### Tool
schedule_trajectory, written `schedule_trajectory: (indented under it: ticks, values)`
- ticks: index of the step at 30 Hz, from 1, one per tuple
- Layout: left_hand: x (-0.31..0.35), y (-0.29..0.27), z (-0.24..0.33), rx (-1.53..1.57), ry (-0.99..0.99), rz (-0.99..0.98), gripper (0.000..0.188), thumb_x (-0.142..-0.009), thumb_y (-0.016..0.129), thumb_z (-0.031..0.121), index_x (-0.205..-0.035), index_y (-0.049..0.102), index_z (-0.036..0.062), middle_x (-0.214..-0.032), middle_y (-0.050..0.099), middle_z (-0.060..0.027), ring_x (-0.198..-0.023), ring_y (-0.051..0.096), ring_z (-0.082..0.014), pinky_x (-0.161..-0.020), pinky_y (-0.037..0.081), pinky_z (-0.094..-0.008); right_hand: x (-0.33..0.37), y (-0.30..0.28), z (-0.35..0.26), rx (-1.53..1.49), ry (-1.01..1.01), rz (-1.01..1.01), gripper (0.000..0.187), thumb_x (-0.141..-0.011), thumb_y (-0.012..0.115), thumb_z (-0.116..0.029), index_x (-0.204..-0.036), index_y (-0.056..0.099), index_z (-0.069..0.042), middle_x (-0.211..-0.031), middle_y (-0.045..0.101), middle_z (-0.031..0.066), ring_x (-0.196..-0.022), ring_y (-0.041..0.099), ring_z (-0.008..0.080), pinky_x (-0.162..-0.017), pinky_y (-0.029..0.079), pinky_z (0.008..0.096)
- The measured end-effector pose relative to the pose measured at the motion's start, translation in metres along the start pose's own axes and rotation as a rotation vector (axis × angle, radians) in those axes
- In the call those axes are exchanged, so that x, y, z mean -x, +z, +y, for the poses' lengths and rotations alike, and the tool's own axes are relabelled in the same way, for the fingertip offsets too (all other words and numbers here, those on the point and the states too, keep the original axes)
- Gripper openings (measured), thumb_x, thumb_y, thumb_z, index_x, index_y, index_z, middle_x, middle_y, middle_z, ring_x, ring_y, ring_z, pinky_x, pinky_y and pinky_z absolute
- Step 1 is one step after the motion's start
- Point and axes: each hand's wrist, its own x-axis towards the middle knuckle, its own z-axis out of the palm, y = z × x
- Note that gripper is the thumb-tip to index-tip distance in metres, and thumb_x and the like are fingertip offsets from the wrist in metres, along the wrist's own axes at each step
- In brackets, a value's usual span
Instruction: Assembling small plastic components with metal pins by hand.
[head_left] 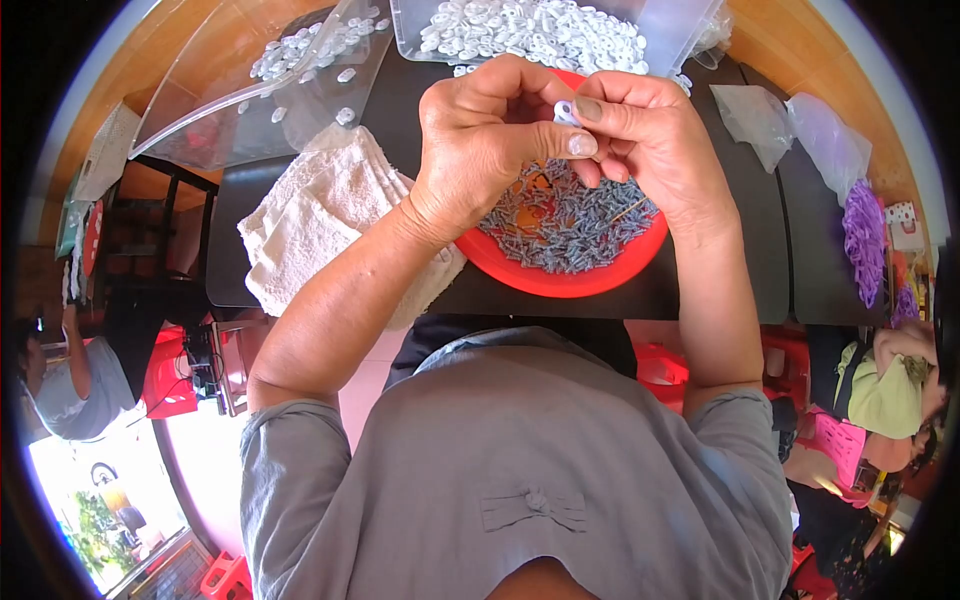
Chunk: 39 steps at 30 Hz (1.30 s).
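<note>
The left hand and right hand are pinching a small white oval plastic piece over a round red plastic bowl of slim grey pieces, where a slipping thumb could drop it among them.

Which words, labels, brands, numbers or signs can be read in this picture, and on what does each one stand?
None can be read anywhere.
White oval piece at the left hand and right hand: no readable mark.
Red bowl: no lettering seen.
Gray shirt: only a bow-shaped decoration, no text.
Small red-and-white object at the right: too small and blurred to tell.
</note>
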Motion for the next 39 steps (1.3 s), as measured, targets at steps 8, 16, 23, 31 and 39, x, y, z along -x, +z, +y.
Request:
schedule_trajectory:
  ticks: [8,16,23,31,39]
  values:
    - [0.0022,0.0006,0.0053,0.089,-0.023,-0.025,0.019,-0.073,0.074,-0.011,-0.085,0.06,-0.0058,-0.079,0.067,-0.0122,-0.071,0.07,-0.0194,-0.063,0.06,-0.029,-0.0009,-0.001,0.0026,-0.098,0.023,-0.057,0.021,-0.09,0.063,-0.017,-0.087,0.061,0.003,-0.066,0.059,0.006,-0.047,0.054,0.0114,-0.039,0.031,0.0175]
    - [0.0045,0.0029,0.0044,0.154,-0.024,-0.067,0.018,-0.076,0.07,-0.013,-0.084,0.057,-0.005,-0.079,0.066,-0.0138,-0.071,0.071,-0.0254,-0.062,0.062,-0.0307,-0.0026,-0.0055,0.0075,-0.176,0.058,-0.112,0.021,-0.089,0.064,-0.017,-0.087,0.061,0.004,-0.065,0.058,0.0056,-0.046,0.05,0.0107,-0.04,0.032,0.0183]
    - [0.0003,0.0071,-0.001,0.09,0.065,-0.041,0.018,-0.078,0.071,-0.011,-0.086,0.056,-0.0042,-0.078,0.066,-0.0135,-0.068,0.07,-0.022,-0.06,0.06,-0.0292,-0.0029,-0.0016,0.0029,-0.15,0.043,-0.006,0.021,-0.092,0.062,-0.018,-0.09,0.062,0.003,-0.066,0.057,0.005,-0.048,0.054,0.0117,-0.041,0.034,0.0184]
    - [0.0021,0.005,0.0022,-0.03,0.098,-0.041,0.019,-0.077,0.072,-0.01,-0.086,0.056,-0.0039,-0.075,0.066,-0.0142,-0.066,0.07,-0.0223,-0.059,0.059,-0.0292,-0.0012,-0.001,0.0023,-0.058,0.018,-0.021,0.021,-0.092,0.062,-0.019,-0.087,0.061,0.001,-0.065,0.058,0.0043,-0.05,0.056,0.012,-0.041,0.034,0.0172]
    - [0.0024,0.0021,0.0063,0.028,0.049,-0.052,0.018,-0.076,0.07,-0.014,-0.084,0.057,-0.0054,-0.076,0.066,-0.0149,-0.069,0.071,-0.0258,-0.062,0.062,-0.0334,-0.0021,0.001,0.007,-0.091,0.02,-0.042,0.021,-0.092,0.06,-0.018,-0.088,0.062,0.002,-0.064,0.056,0.0037,-0.049,0.052,0.01,-0.04,0.03,0.017]
